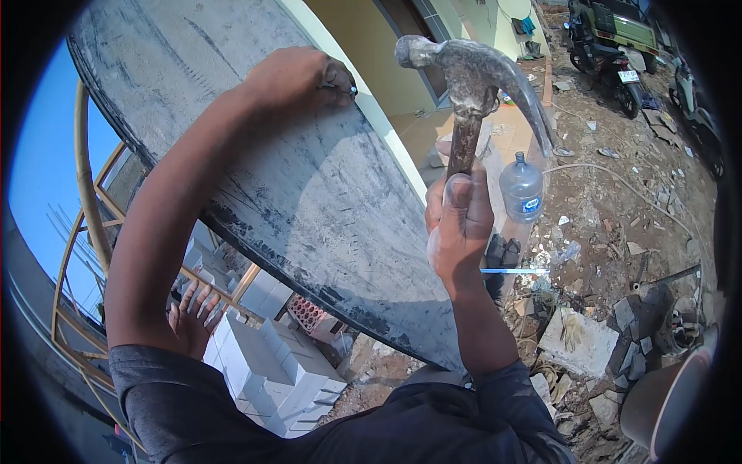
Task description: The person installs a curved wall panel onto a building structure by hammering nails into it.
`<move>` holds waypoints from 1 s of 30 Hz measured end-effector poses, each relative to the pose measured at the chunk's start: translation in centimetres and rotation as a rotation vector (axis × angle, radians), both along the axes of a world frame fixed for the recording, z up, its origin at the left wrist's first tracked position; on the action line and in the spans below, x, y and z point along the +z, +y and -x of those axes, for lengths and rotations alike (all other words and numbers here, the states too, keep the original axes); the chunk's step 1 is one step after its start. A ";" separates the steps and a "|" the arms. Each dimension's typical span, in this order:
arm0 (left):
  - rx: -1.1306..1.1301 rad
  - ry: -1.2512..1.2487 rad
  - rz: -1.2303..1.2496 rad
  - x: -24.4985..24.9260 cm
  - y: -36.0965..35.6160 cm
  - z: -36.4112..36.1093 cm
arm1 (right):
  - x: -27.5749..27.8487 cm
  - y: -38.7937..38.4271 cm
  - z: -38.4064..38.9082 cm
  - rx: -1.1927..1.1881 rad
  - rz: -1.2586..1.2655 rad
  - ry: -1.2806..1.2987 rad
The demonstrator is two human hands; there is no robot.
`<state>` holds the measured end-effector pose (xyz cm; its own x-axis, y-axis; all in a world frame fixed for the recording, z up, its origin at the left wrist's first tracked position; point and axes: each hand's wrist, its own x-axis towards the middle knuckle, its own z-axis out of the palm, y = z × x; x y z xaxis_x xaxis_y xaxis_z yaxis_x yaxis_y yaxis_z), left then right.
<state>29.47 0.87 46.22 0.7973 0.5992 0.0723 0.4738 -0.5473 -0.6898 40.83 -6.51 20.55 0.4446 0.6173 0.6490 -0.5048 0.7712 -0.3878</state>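
My right hand (461, 220) grips the handle of a worn claw hammer (473, 77), whose head is raised to the upper right with the claw curving right. My left hand (297, 75) rests on a long grey, scuffed board (309, 201) beside its right edge and the cream wall. The left fingers are curled closed. A small shiny tip shows at them, too little to name. The board slants across the view, with a dark rim along its lower left side.
White blocks (267, 371) are stacked below the board, near a bamboo frame (82, 178). Fingers or toes (195, 305) show under my left arm. A water jug (522, 188), rubble, a glove (572, 331), a bucket (657, 398) and motorbikes (610, 71) lie or stand to the right.
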 end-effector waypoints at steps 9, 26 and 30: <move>-0.042 0.005 -0.028 0.3 0.5 -0.1 | -0.3 1.5 -2.3 -0.120 0.353 -0.432; -0.113 0.041 -0.126 -0.9 0.2 0.7 | -7.9 -1.9 0.4 -0.092 0.359 -0.421; -0.116 -0.024 -0.275 -2.8 0.0 1.0 | -10.5 -2.1 3.1 -0.200 0.458 -0.654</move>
<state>28.51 0.83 43.41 0.8557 0.4594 0.2383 0.4365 -0.3933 -0.8092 37.71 -8.57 10.03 0.1935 0.8329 0.5184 0.0624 0.5169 -0.8538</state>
